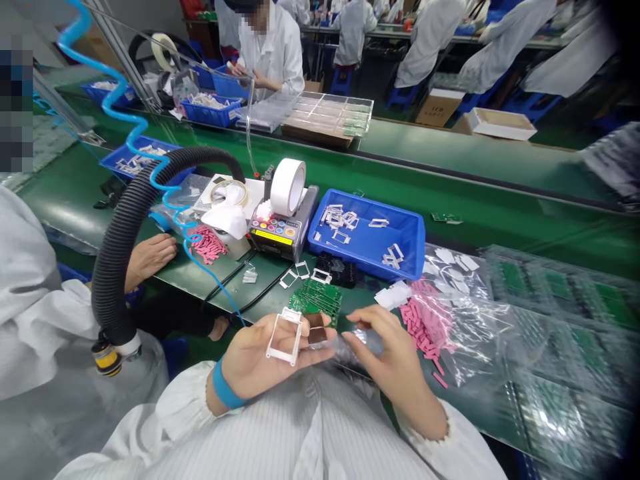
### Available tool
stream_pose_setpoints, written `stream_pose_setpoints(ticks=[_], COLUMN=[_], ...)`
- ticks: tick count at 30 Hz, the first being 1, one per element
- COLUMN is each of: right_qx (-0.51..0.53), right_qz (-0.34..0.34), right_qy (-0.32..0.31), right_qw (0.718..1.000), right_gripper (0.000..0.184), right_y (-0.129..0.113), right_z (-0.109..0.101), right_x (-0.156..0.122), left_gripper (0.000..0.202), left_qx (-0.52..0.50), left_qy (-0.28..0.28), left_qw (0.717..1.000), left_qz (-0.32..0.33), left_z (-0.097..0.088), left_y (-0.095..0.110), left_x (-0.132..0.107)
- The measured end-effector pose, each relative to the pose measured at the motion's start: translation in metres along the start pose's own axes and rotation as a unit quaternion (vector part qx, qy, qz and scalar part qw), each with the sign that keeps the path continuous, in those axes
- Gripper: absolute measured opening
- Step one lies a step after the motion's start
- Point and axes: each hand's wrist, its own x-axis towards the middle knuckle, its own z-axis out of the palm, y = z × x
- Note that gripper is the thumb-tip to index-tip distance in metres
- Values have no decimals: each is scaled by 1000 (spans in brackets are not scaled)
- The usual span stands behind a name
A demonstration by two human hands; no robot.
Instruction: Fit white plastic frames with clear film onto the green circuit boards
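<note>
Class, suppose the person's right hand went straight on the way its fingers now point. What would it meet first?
The right hand, pinching clear plastic film, would probably first meet the small dark brown square piece held by the left hand, though depth is hard to judge here.

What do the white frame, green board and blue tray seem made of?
The white frame looks like matte moulded plastic, by its even surface. The green board looks like fibreglass circuit board, with traces showing. The blue tray looks like glossy moulded plastic, with smooth walls.
</note>
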Motion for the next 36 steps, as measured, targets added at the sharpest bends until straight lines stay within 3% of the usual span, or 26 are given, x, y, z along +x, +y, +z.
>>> stream_pose_setpoints(ticks=[2, 4, 7, 12, 19, 24, 28, 36], right_qx=[72, 69, 18, -46, -161, -56, -53, -13], right_qz=[-81, -150, -189, -205, -174, -177, -186, -201], right_qy=[16, -1, -6, 15, 62, 84, 92, 79], right_qw=[994, 986, 982, 977, 970, 979, 977, 976], right_gripper=[27, 38, 29, 21, 22, 30, 27, 25], right_y=[-22, -40, -53, -46, -16, -31, -45, -44], right_z=[-15, -22, -18, -11, -32, -33, -24, -26], right_x=[9, 18, 28, 33, 31, 22, 16, 13], left_gripper=[32, 35, 36, 37, 42, 42, 42, 39], left_qx=[35, 67, 106, 142, 149, 167, 184, 223], left_qy=[7, 14, 30, 48, 72, 68, 43, 5], left_qw=[999, 998, 994, 989, 986, 984, 982, 975], left_qz=[-3, -6, -9, -3, 9, -2, -10, 10], left_z=[4, 5, 2, -4, -5, -5, -3, -7], left_y=[-1, -2, -3, -2, 2, -8, -14, -16], left_x=[0, -1, -5, -8, -5, 7, 13, 14])
